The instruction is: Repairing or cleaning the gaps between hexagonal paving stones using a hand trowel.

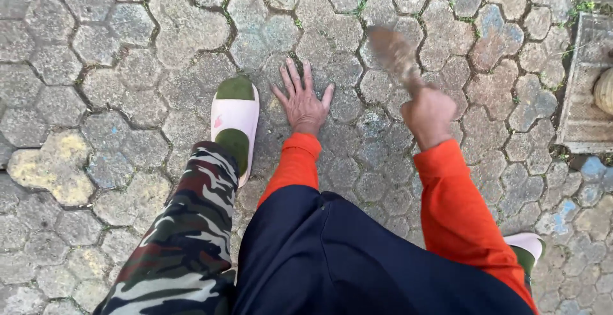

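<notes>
**Brush raised over hexagonal paving, one palm flat on the stones**

Paving (191,28) of grey hexagonal blocks fills the view, with thin green growth in the joints and one yellowish patch at the left. A concrete slab (584,85) lies at the right edge. Camouflage trousers (185,245) and a dark blue garment (345,264) cover the lower part, with orange sleeves (453,206) reaching forward. A pale pink slipper (235,127) over a green sock stands just beside the left hand (303,101), which lies flat on the stones, fingers spread wide and gripping nothing. The right hand (428,114) is closed in a fist around the handle of a brush (393,53), held above the paving and tilted up and to the left; its brownish head is blurred, so its bristles cannot be told.
</notes>
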